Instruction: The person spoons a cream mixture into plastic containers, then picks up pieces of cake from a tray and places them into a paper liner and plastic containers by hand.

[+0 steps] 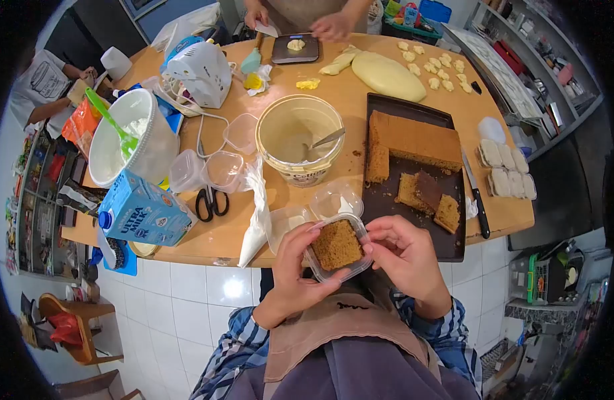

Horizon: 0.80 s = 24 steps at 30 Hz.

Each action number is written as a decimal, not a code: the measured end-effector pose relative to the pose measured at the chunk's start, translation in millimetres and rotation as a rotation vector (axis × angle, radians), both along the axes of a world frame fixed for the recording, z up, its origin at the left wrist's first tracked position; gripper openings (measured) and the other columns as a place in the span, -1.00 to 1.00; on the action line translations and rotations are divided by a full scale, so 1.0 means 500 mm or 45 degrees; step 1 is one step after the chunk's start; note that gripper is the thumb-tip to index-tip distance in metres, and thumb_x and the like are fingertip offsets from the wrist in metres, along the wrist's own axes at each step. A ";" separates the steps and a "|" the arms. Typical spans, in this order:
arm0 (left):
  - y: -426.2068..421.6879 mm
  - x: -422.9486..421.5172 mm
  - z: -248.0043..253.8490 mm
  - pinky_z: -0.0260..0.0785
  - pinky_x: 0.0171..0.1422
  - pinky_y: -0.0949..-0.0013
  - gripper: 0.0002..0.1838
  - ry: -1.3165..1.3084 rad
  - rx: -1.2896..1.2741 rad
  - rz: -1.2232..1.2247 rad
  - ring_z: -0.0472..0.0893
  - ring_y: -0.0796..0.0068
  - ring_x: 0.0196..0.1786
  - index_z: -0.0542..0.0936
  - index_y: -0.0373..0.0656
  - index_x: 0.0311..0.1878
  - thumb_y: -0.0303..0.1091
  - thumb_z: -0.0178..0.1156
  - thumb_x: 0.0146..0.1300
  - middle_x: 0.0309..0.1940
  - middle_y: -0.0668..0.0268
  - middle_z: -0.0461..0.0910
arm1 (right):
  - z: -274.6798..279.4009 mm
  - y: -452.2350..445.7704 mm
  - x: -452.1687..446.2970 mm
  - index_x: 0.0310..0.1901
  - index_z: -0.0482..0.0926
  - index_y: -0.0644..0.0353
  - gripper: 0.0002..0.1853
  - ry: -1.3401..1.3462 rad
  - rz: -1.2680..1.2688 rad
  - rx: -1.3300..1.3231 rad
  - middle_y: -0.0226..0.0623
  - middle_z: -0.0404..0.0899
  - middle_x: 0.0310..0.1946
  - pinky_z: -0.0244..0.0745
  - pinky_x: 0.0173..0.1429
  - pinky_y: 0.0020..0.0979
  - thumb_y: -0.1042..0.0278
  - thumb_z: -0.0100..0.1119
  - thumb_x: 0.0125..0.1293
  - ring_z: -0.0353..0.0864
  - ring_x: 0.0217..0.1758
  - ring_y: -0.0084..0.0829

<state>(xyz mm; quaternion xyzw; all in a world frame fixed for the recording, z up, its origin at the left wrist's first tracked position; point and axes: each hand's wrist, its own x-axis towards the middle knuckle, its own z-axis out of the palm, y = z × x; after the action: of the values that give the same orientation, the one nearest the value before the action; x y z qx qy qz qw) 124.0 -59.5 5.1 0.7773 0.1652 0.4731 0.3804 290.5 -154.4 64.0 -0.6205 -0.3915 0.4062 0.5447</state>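
A square piece of brown sponge cake (338, 245) sits in a small clear plastic container (357, 267) in front of my apron. My left hand (290, 270) is closed around the container's left side, thumb along the near edge. At the right rim, my right hand (408, 259) pinches with thumb and forefinger, close to the cake's edge. Just beyond are further clear containers (287, 228) and a filled white piping bag (255, 223). To the right, a dark baking tray (420, 243) carries a large sponge cake (417, 139) and several cut pieces (447, 213).
A tub (300, 175) with a spoon stands mid-table. Scissors (211, 203), a milk carton (147, 212) and a white bowl (153, 143) are left. A knife (480, 207) lies right of the tray. Across the table, a co-worker's hands (332, 27) are near dough (387, 75) and a scale (295, 57).
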 end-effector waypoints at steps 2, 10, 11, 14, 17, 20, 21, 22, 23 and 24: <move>0.000 0.001 -0.007 0.36 0.18 0.21 -0.19 -0.011 -0.003 -0.021 0.47 0.10 0.13 0.32 -0.23 0.17 -0.42 0.50 -0.21 0.06 0.01 0.45 | -0.003 0.000 0.000 -0.10 0.50 0.32 -0.77 0.021 -0.005 0.003 -0.20 0.66 -0.32 0.53 -0.27 -0.53 0.59 0.18 0.17 0.63 -0.32 -0.57; -0.019 0.019 -0.031 0.24 0.31 0.19 -0.09 -0.200 -0.283 -0.176 0.37 0.15 0.24 0.22 -0.21 0.26 -0.45 0.52 -0.21 0.22 0.05 0.28 | -0.014 0.001 0.002 -0.17 0.56 0.31 -0.79 -0.148 -0.103 0.082 -0.23 0.66 -0.39 0.53 -0.33 -0.55 0.61 0.19 0.11 0.64 -0.36 -0.59; -0.025 0.024 -0.034 0.20 0.35 0.18 -0.06 -0.284 -0.425 -0.237 0.34 0.15 0.27 0.19 -0.21 0.28 -0.46 0.52 -0.21 0.25 0.05 0.24 | -0.014 0.001 0.005 -0.18 0.57 0.31 -0.80 -0.183 -0.116 0.100 -0.23 0.66 -0.39 0.53 -0.33 -0.55 0.61 0.20 0.11 0.64 -0.36 -0.58; -0.029 0.029 -0.002 0.07 0.44 0.14 -0.03 -0.408 -0.695 -0.453 0.21 0.14 0.37 0.10 -0.20 0.34 -0.27 0.49 -0.08 0.32 0.09 0.14 | -0.009 0.000 0.023 -0.21 0.59 0.30 -0.81 -0.296 -0.115 0.154 -0.23 0.66 -0.41 0.53 -0.35 -0.55 0.62 0.20 0.10 0.65 -0.37 -0.57; -0.030 0.023 -0.004 0.01 0.47 0.10 -0.03 -0.523 -1.535 -0.755 0.12 0.14 0.42 0.05 -0.19 0.39 0.14 0.28 0.08 0.36 0.13 0.11 | 0.016 -0.006 0.041 -0.21 0.60 0.29 -0.80 -0.428 -0.008 0.204 -0.23 0.65 -0.41 0.53 -0.36 -0.52 0.63 0.20 0.09 0.64 -0.41 -0.55; -0.023 0.022 -0.012 0.19 0.37 0.06 -0.04 -0.493 -2.008 -1.117 0.26 0.12 0.36 0.06 -0.16 0.41 0.46 -0.23 0.18 0.34 0.10 0.18 | 0.033 -0.008 0.053 -0.21 0.60 0.27 -0.80 -0.568 0.156 0.249 -0.23 0.64 -0.40 0.53 -0.35 -0.49 0.60 0.21 0.08 0.64 -0.43 -0.46; -0.021 0.024 -0.018 0.23 0.34 0.06 -0.04 -0.533 -2.156 -1.256 0.30 0.12 0.34 0.07 -0.16 0.41 0.48 -0.29 0.19 0.33 0.09 0.21 | 0.033 -0.007 0.055 -0.21 0.60 0.27 -0.80 -0.595 0.216 0.249 -0.23 0.64 -0.39 0.52 -0.34 -0.48 0.59 0.22 0.08 0.64 -0.43 -0.44; -0.026 0.029 -0.012 0.35 0.23 0.04 -0.12 -0.555 -2.186 -1.275 0.42 0.12 0.24 0.11 -0.15 0.40 0.41 -0.38 0.27 0.28 0.07 0.29 | 0.033 -0.008 0.057 -0.21 0.60 0.27 -0.80 -0.622 0.276 0.249 -0.22 0.63 -0.38 0.52 -0.32 -0.47 0.57 0.23 0.08 0.64 -0.42 -0.41; -0.029 0.031 -0.017 0.37 0.21 0.04 -0.15 -0.478 -2.189 -1.220 0.44 0.12 0.22 0.12 -0.15 0.39 0.37 -0.39 0.30 0.27 0.07 0.30 | 0.033 -0.010 0.056 -0.20 0.60 0.28 -0.80 -0.638 0.268 0.226 -0.21 0.63 -0.37 0.52 -0.31 -0.47 0.56 0.23 0.09 0.64 -0.41 -0.38; -0.031 0.033 -0.024 0.38 0.20 0.04 -0.18 -0.402 -2.188 -1.166 0.45 0.12 0.21 0.13 -0.16 0.39 0.34 -0.40 0.32 0.26 0.07 0.32 | 0.033 -0.011 0.054 -0.20 0.60 0.28 -0.80 -0.654 0.260 0.203 -0.20 0.63 -0.35 0.51 -0.31 -0.47 0.55 0.23 0.09 0.63 -0.39 -0.35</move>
<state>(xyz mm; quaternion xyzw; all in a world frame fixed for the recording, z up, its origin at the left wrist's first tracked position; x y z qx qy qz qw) 140.6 -75.0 -6.9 0.1531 0.0831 0.0976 0.9799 317.3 -160.0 80.6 -0.6157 -0.6078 0.2562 0.4310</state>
